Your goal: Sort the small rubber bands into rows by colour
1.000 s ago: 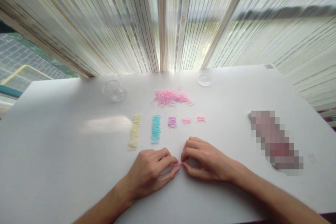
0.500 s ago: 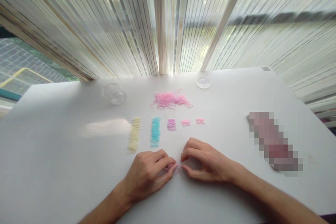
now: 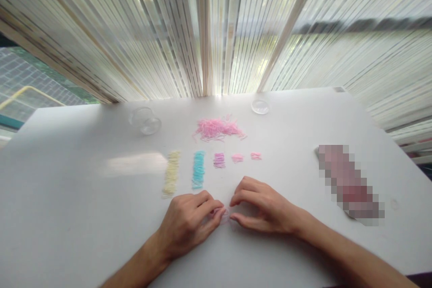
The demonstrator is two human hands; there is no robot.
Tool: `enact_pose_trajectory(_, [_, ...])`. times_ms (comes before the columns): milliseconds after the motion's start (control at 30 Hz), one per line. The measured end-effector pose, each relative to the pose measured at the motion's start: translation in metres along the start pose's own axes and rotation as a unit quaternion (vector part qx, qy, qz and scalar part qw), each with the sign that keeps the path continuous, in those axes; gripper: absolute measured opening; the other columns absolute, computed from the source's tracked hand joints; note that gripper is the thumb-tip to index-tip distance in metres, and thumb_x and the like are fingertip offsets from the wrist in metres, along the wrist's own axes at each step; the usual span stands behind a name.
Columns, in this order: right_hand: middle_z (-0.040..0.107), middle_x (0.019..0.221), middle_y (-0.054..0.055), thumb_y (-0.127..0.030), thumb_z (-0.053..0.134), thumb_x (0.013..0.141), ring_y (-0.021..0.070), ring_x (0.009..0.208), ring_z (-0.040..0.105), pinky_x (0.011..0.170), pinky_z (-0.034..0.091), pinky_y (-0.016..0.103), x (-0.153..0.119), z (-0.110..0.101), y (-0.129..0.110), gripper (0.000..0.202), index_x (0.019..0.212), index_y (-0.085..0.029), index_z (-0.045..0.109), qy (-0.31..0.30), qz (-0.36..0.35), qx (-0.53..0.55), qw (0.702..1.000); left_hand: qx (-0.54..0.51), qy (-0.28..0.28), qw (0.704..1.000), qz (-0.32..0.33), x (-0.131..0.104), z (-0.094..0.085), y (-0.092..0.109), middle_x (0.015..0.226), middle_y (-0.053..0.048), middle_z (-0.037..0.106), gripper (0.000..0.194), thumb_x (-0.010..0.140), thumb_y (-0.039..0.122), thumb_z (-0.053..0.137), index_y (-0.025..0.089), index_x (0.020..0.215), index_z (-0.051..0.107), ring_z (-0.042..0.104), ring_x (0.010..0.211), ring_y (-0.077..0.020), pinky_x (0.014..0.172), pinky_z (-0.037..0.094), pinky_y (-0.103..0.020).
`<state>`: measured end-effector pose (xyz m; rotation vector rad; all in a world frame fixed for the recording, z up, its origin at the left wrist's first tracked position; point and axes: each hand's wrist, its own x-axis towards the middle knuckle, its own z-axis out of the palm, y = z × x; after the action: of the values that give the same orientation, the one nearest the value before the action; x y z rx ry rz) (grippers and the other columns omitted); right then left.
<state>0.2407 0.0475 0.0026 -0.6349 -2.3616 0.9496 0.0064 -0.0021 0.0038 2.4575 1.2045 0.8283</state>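
Thin pink strands poke out from the fingertips of my left hand, which is pinched on them low over the table. Just to the right, my right hand has its thumb and forefinger apart beside the strands' ends, with nothing visible between them. Beyond the hands lies a row of sorted strands: yellow, blue, purple, light pink and a small pink group. A loose heap of pink strands sits behind the row.
On the white table, a clear round container and a clear disc stand at the back left. Another clear disc lies at the back right. A blurred-out flat object is on the right. Striped curtains hang behind.
The view has shifted very slightly. My right thumb and forefinger have parted a little more, while my left hand keeps its pinch on the pink strands.
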Motion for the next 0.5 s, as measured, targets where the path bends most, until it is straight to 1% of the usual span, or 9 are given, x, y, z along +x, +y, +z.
enact_pose_trajectory(133, [0.065,0.083,0.005,-0.017,0.058,0.094,0.0163,0.078,0.058,0.069,0.05,0.026,0.0003,0.0002,0.0017,0.008,0.094,-0.019,0.065,0.013,-0.004,-0.008,1.0,0.003,0.005,1.0,0.001,0.0006,-0.0003,0.0003,0.073,0.001,0.068,0.012,0.096,0.02,0.058,0.021,0.09,0.068,0.063,0.058,-0.0117,0.055,0.047,-0.023])
enact_pose_trajectory(233, [0.065,0.084,0.005,-0.019,0.06,0.093,0.0165,0.079,0.058,0.069,0.05,0.026,0.0003,-0.0012,0.0018,0.005,0.095,-0.02,0.065,0.021,-0.004,-0.01,1.0,0.003,0.007,1.0,0.0,0.001,-0.0008,0.0004,0.073,0.001,0.067,0.012,0.096,0.02,0.058,0.021,0.09,0.068,0.063,0.058,-0.0113,0.056,0.047,-0.022])
enact_pose_trajectory(333, [0.066,0.086,0.006,-0.022,0.063,0.092,0.0172,0.08,0.059,0.069,0.05,0.027,0.0003,-0.0015,0.001,0.007,0.098,-0.019,0.065,0.02,-0.009,-0.013,1.0,0.002,0.013,1.0,0.003,0.0013,-0.0009,0.0005,0.073,0.001,0.067,0.011,0.096,0.019,0.058,0.02,0.09,0.068,0.063,0.058,-0.0115,0.055,0.047,-0.023])
enact_pose_trajectory(500, [0.066,0.083,0.005,-0.016,0.06,0.092,0.0163,0.077,0.058,0.067,0.05,0.026,0.0006,0.0012,0.0012,0.007,0.094,-0.019,0.065,0.028,-0.01,-0.026,0.999,0.0,0.012,1.0,0.0,0.0004,-0.0002,0.0,0.074,0.001,0.068,0.008,0.095,0.02,0.06,0.021,0.093,0.068,0.063,0.059,-0.0123,0.056,0.048,-0.024])
